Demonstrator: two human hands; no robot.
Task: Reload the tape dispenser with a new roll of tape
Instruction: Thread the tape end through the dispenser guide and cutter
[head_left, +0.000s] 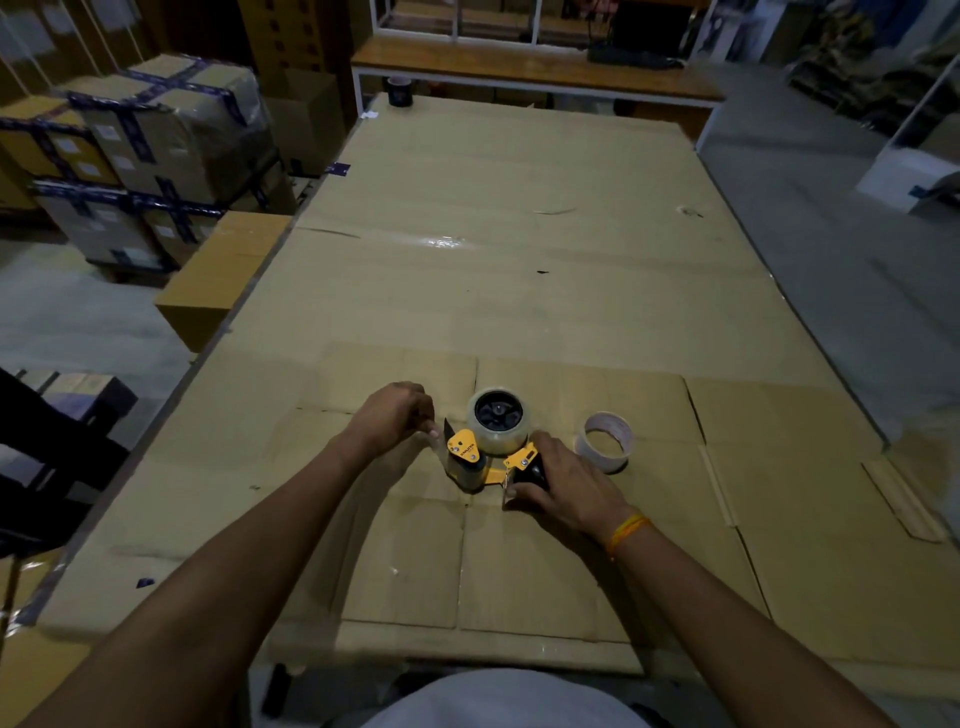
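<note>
A yellow and black tape dispenser (470, 452) lies on its side on the cardboard-covered table (519, 260). A clear roll of tape (498, 418) sits on its black hub. My right hand (563, 480) is closed around the dispenser's black handle. My left hand (395, 418) is at the front end by the blade, fingers pinched on the clear tape end coming off the roller. An empty white cardboard tape core (605, 440) stands on the table just right of the dispenser.
A dark tape roll (400, 91) stands at the table's far left corner. Taped cartons (145, 156) are stacked on the left, with a plain box (218, 280) beside the table edge. A wooden bench (535, 73) runs behind.
</note>
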